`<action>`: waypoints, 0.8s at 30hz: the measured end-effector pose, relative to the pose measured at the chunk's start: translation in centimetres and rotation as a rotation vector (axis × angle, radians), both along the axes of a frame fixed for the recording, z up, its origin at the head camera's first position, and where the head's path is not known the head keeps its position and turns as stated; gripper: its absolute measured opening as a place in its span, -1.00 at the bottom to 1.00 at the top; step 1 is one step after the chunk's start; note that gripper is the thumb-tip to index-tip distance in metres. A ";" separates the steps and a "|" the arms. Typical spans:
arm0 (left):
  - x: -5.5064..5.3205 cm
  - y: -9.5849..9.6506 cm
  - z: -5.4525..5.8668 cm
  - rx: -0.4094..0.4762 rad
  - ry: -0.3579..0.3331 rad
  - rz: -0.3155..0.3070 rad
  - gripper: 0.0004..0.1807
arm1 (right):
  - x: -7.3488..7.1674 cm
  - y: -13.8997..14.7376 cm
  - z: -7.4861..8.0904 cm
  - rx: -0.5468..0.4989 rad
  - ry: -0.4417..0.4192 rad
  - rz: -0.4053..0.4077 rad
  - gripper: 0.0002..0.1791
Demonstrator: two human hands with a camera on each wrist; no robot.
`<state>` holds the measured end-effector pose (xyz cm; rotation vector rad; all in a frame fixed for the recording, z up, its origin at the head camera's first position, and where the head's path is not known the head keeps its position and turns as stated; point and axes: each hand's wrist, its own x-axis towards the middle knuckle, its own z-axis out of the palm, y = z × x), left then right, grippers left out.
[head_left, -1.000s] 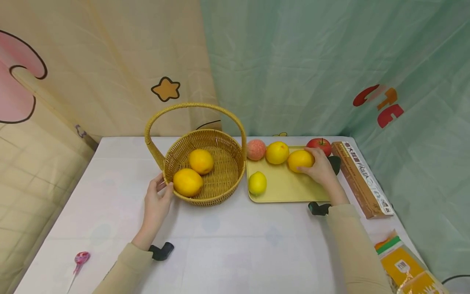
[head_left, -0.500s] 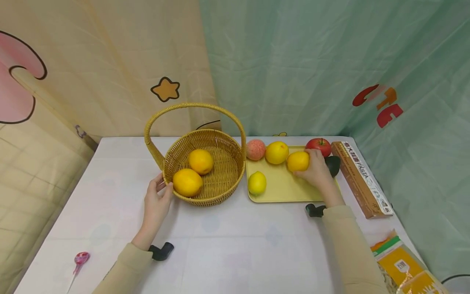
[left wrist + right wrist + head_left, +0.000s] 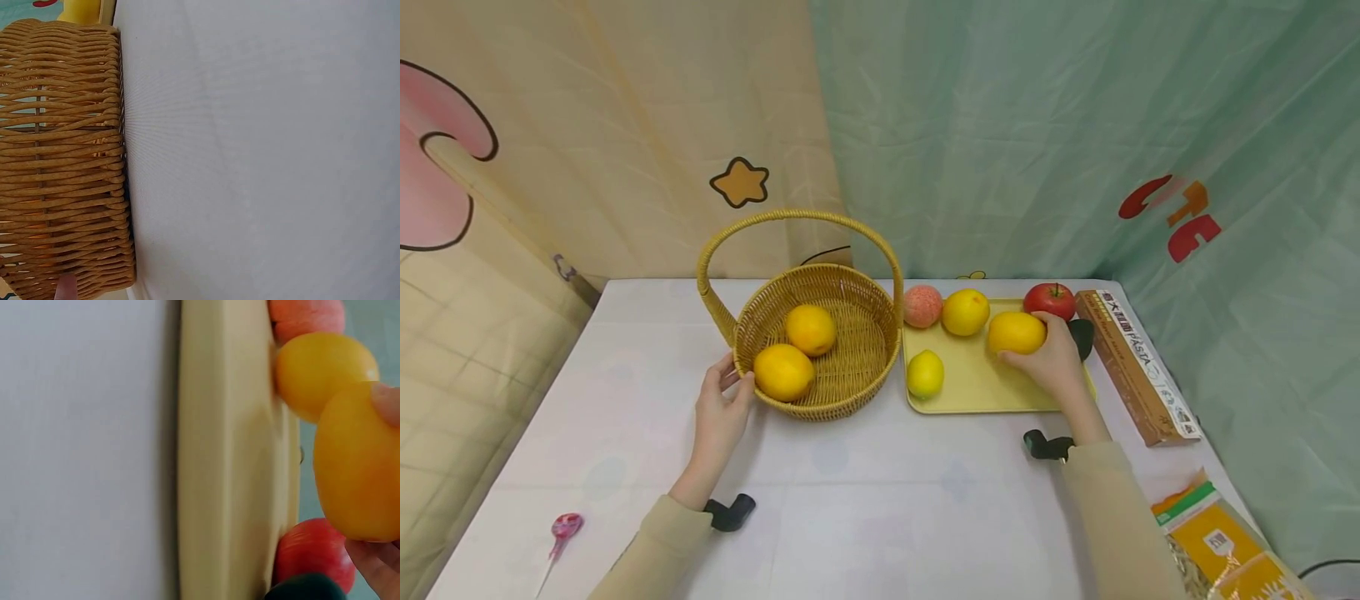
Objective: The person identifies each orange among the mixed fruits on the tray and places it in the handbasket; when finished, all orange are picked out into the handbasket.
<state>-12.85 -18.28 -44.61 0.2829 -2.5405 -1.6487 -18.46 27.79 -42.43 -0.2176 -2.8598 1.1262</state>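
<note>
In the head view my left hand [image 3: 718,417] holds the left side of a round wicker basket [image 3: 857,379], its thumb against the outer wall. A thumb tip touches the weave of the basket [image 3: 62,175] in the left wrist view. Two yellow-orange fruits [image 3: 783,372] lie inside the basket. My right hand [image 3: 1056,358] grips an oval yellow-orange fruit [image 3: 1017,333] between thumb and fingers, above the yellow tray [image 3: 977,387]. The right wrist view shows the same fruit [image 3: 356,462] raised off the tray, near another yellow fruit [image 3: 322,372].
On the tray are a pinkish round fruit [image 3: 922,306], a yellow fruit [image 3: 966,312], a lemon [image 3: 926,373], a red tomato-like fruit [image 3: 1049,301] and a dark green item [image 3: 1081,337]. A pasta box [image 3: 1138,367] lies right; a packet [image 3: 1217,537] and lollipop [image 3: 567,526] are nearer.
My right hand has closed around the oval fruit, lifted it slightly and drawn it a little toward me. The left hand and basket have stayed put.
</note>
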 end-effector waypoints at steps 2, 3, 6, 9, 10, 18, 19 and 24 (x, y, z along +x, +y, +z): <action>0.0 0.0 0.0 0.000 0.002 0.000 -0.37 | 0.5 -0.2 0.4 -0.016 0.008 -0.003 0.01; 0.0 0.0 0.0 0.000 0.003 0.001 -0.37 | 0.7 -0.4 0.6 -0.024 0.015 -0.003 0.01; 0.0 0.1 -0.1 0.002 0.003 0.004 -0.37 | 1.4 -1.1 1.5 -0.060 0.032 0.005 0.00; 0.0 0.0 0.0 0.010 0.003 0.005 -0.37 | 2.1 -2.3 2.4 -0.108 0.045 0.024 0.01; 0.0 0.0 0.0 0.013 0.002 0.005 -0.37 | 2.2 -2.8 2.6 -0.129 0.052 0.034 0.00; 0.0 0.0 0.0 0.019 0.000 0.001 -0.36 | 2.6 -7.8 3.7 -0.273 0.102 0.181 -0.06; 0.0 0.0 0.0 0.018 -0.001 0.002 -0.36 | 2.5 -8.4 3.8 -0.285 0.100 0.200 -0.06; 0.0 0.1 0.1 0.011 -0.001 0.003 -0.37 | 2.4 -12.0 3.7 -0.317 0.103 0.313 -0.06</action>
